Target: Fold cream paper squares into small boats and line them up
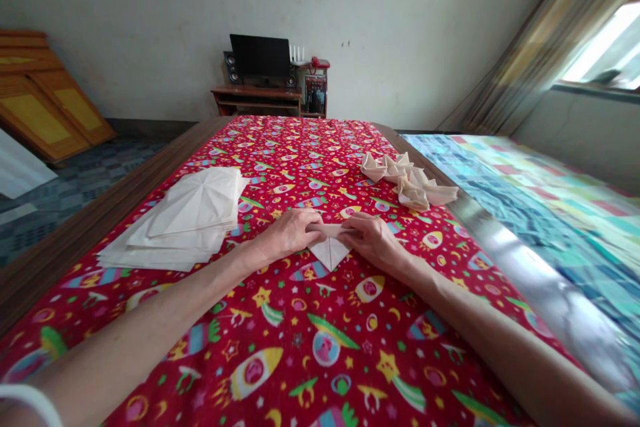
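Observation:
A small cream napkin point(330, 250), folded with a point toward me, lies on the red patterned tablecloth point(310, 340). My left hand point(285, 235) pinches its upper left edge with fingers closed on it. My right hand point(373, 239) grips the upper right edge the same way. Both hands meet over the napkin's top fold, and part of that fold is hidden under my fingers.
A stack of flat cream napkins point(185, 220) sits to the left. Several folded napkins point(410, 183) lie in a cluster at the far right. Wooden table edges run along both sides. A desk with a monitor point(260, 60) stands by the far wall; a bed point(540, 200) lies on the right.

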`<move>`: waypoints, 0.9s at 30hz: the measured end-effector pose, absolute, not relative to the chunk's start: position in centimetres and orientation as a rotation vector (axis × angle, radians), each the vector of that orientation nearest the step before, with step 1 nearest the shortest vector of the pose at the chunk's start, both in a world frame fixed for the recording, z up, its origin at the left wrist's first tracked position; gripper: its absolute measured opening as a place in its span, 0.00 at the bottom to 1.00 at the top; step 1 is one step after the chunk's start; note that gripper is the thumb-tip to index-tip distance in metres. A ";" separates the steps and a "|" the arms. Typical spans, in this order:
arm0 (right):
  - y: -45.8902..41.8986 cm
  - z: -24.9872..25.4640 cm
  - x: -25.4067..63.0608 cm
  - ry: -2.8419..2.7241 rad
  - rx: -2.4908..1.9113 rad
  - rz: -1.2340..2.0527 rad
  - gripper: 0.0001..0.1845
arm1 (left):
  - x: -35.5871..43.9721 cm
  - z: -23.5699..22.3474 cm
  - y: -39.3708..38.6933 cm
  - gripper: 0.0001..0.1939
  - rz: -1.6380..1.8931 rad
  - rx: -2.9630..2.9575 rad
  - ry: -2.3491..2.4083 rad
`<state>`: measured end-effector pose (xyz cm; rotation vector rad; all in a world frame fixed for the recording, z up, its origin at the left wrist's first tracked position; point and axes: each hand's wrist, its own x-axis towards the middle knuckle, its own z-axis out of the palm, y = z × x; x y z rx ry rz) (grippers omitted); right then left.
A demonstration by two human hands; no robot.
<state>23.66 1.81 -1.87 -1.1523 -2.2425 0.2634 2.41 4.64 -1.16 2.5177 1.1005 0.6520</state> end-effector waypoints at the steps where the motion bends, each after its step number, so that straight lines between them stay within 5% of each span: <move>1: 1.7 -1.9 23.8 -2.255 -1.125 0.217 0.06 | 2.2 -1.3 4.5 0.05 0.682 2.541 1.078; 13: 0.0 -1.0 25.0 -2.606 -0.862 -0.315 0.13 | 0.3 -0.2 2.1 0.07 0.449 3.123 0.892; 27: -2.5 -1.4 26.6 -2.692 -0.857 -0.183 0.19 | 0.6 -0.5 -1.9 0.22 0.300 3.092 1.086</move>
